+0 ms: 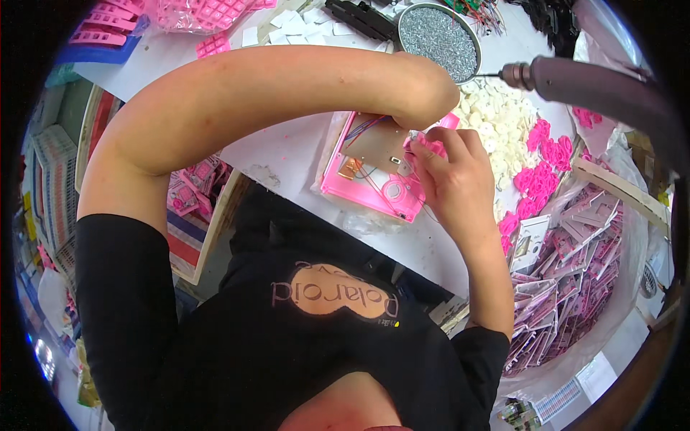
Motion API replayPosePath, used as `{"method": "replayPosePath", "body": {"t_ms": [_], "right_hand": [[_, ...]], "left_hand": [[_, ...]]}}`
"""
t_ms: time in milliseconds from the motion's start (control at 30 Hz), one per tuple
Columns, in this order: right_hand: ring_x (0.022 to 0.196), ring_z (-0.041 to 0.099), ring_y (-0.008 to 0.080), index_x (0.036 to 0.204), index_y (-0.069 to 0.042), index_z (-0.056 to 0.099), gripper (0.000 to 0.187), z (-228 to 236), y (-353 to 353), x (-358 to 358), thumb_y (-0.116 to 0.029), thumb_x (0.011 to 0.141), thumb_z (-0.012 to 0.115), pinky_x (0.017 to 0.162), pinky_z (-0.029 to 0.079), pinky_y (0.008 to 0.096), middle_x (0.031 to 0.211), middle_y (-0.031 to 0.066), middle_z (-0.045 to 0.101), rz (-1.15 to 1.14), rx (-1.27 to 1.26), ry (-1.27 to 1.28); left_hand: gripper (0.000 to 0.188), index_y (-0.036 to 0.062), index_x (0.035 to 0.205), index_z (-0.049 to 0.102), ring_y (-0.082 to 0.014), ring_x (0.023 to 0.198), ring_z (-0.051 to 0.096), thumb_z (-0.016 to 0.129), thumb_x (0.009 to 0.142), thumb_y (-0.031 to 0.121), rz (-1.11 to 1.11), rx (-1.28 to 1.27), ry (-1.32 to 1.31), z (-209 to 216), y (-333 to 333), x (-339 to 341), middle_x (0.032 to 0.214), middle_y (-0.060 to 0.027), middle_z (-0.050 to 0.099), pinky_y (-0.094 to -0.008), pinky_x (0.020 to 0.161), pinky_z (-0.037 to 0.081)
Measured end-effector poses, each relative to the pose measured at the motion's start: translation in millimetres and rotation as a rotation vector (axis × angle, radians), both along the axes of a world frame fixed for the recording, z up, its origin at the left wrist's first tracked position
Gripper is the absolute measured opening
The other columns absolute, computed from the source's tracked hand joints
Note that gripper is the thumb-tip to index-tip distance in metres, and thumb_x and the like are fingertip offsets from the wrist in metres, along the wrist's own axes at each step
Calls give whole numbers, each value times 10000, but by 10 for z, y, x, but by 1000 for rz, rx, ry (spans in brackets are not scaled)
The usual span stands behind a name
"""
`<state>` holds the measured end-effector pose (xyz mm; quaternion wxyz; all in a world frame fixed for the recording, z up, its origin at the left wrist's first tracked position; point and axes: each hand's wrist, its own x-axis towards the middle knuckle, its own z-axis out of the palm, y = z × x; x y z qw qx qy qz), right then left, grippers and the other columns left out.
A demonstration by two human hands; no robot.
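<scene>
An open pink plastic case [361, 196] lies on the worktable, holding a grey-brown plate [374, 152], thin red and blue wires and a round ring-like part. My right hand [460, 172] is at the case's right side, thumb and fingers pinched on a small pink plastic part [429, 144]. Across the far side of the case reaches my left arm; my left hand [424, 90] is bent down beside the bowl of screws, and its fingers are hidden.
A round bowl of small screws [438, 39] stands beyond the case. An electric screwdriver [568, 77] juts in from the right. White discs [496, 118] and pink flower-shaped pieces [537, 179] lie heaped. A bag of pink-and-white cases [568, 287] is at right; a drawer [215, 230] is at left.
</scene>
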<state>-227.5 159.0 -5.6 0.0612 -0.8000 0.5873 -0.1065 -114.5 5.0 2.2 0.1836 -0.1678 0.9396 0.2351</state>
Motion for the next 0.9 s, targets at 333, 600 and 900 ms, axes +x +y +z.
{"method": "replayPosePath", "body": {"t_ms": [333,600,900], "right_hand": [[925,585,294,1109,-49,702,328,-222,66,107,-75,783,737,773,504,414,1033,104,631,-95,-135,-122],[984,570,327,1199,-13,632,414,-79,48,162,-49,792,699,790,499,420,1088,137,605,-101,31,-35],[1109,566,322,1254,10,630,430,-161,205,271,-116,844,662,826,505,407,1203,149,583,-101,-42,192]], "left_hand": [[139,-23,835,746,-389,786,719,655,780,66,-133,-27,113,24,-22,149,829,-232,718,-464,674,578],[165,26,962,712,-345,801,721,653,842,123,-40,-66,411,-356,-26,201,831,-189,712,-439,691,559],[194,79,983,725,-342,914,676,653,863,213,737,-385,689,-490,-672,886,937,-148,696,-465,785,535]]}}
